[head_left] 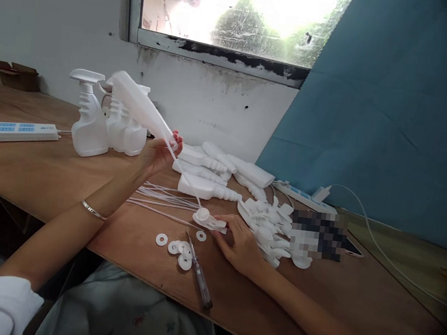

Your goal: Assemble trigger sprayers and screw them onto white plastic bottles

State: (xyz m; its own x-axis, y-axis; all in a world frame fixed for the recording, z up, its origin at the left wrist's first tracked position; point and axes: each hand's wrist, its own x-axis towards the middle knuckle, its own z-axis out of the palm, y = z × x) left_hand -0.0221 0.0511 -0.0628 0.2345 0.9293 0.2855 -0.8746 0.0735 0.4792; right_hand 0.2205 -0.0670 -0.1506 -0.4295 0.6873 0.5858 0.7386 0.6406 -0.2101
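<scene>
My left hand (159,153) grips a white plastic bottle (144,106) near its neck, with the base tilted up to the left. My right hand (241,245) is closed on a white trigger spray head (204,217) just above the table. From that head a thin white dip tube (185,174) runs up to the bottle's mouth; whether its tip is inside is hidden by my fingers. Below lie several white ring washers (184,251) and a screwdriver (199,278) with a clear handle.
Several white bottles (208,188) lie behind my hands, beside loose tubes (164,195) and a heap of spray heads (268,221). Assembled spray bottles (89,125) stand at the left. Power strips (13,132) lie left and right; a cardboard box (15,76) sits farther back.
</scene>
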